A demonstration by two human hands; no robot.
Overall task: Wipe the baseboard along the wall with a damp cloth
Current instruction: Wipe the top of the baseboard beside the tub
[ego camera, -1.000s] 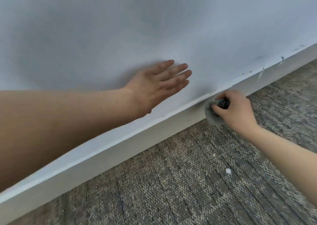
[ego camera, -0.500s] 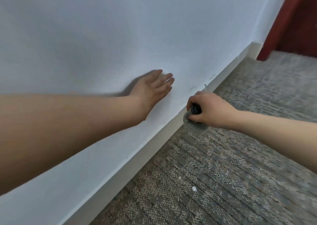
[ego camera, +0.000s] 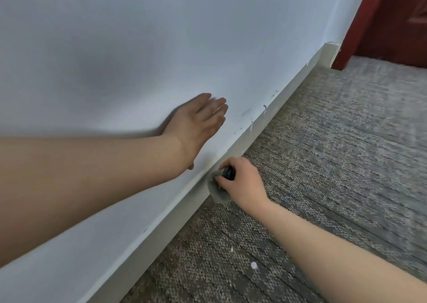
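As the grey cloth (ego camera: 218,193) has slid back along the baseboard (ego camera: 150,252) to below the left wrist, the right hand (ego camera: 242,182) grips it bunched there; the left hand (ego camera: 198,122) lies flat, fingers straight, on the wall (ego camera: 138,48). The stretch toward the door frame (ego camera: 360,25) probably awaits wiping.

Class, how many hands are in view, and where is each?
2. The left hand lies flat against the wall; the right hand grips the grey cloth at the baseboard. None looks hidden.
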